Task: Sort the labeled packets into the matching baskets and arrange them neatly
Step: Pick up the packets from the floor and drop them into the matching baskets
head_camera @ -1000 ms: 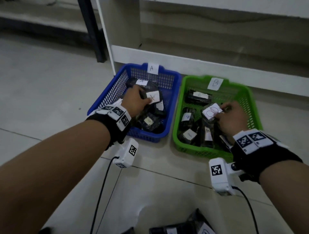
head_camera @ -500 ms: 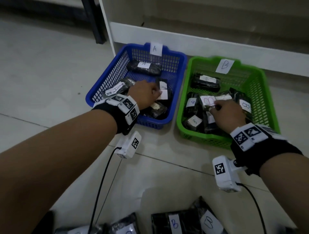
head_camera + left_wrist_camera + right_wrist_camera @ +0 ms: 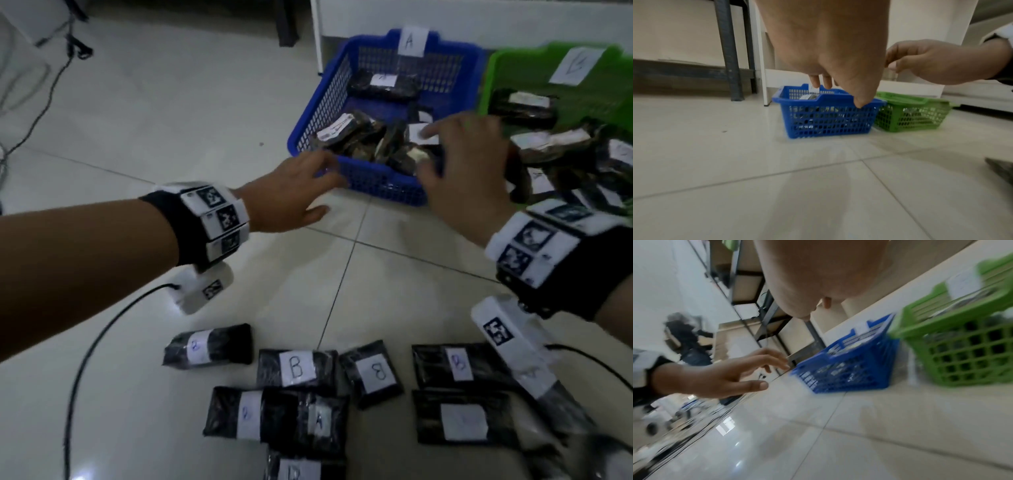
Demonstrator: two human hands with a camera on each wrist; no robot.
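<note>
Hovering over the tiled floor [image 3: 144, 113], our left hand [image 3: 284, 198] hangs just in front of the blue basket [image 3: 376, 186] with its fingers spread loosely and holding nothing, while our right hand [image 3: 469, 164] sits above that basket's near right corner, fingers relaxed and likewise empty. The blue basket carries an A tag and the green basket [image 3: 493, 72] touching it on the right carries a B tag; both already hold several dark packets with white labels, lying somewhat jumbled. The packets still to sort lie on the floor nearer to us: a row of B-labeled packets [image 3: 296, 368] and, below them, an A-labeled packet [image 3: 320, 423] overlapping its neighbour, plus one with a label we cannot read. We judge these packets light and soft, wrapped in glossy crinkled film that may slip, so a pinch across the short width near the middle, clear of the paper label, should serve best. Overlapping ones may drag a neighbour along when lifted. The floor is smooth, pale and glossy, with grout lines and a black cable [image 3: 85, 359] trailing across it near the packets. Behind the baskets stands white furniture and a dark metal frame leg [image 3: 727, 48]; the room is dim.
</note>
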